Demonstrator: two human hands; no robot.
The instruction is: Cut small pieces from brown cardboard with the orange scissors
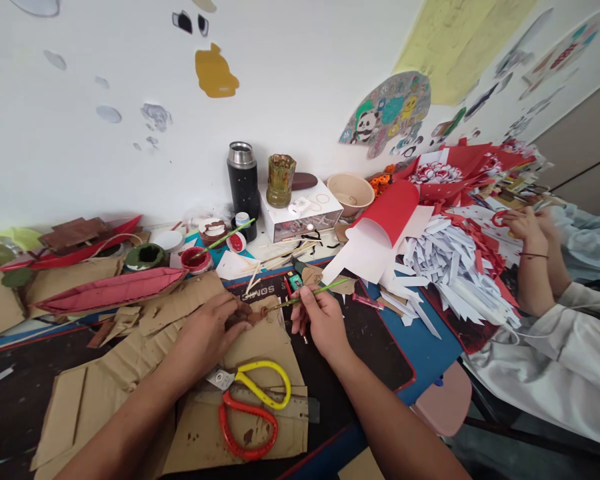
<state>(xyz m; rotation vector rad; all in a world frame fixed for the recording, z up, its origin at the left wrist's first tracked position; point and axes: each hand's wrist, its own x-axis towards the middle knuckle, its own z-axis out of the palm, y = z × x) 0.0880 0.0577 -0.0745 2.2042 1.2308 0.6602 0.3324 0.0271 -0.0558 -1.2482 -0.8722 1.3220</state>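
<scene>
My right hand grips a thin green paintbrush, its tip pointing left toward my left hand. The tip touches or nearly touches a small brown piece, which my left hand pinches above the cardboard. The fingers partly cover that piece, so its shape is unclear. Scissors with one yellow and one red handle loop lie on the cardboard just below my hands. Under them is a clear ruler. A dark mat lies beneath the cardboard.
Paint pots, one red and one green, stand behind a pink boat-shaped piece. A black flask and white box stand by the wall. Cut white paper strips pile up on the right, beside another person's hands.
</scene>
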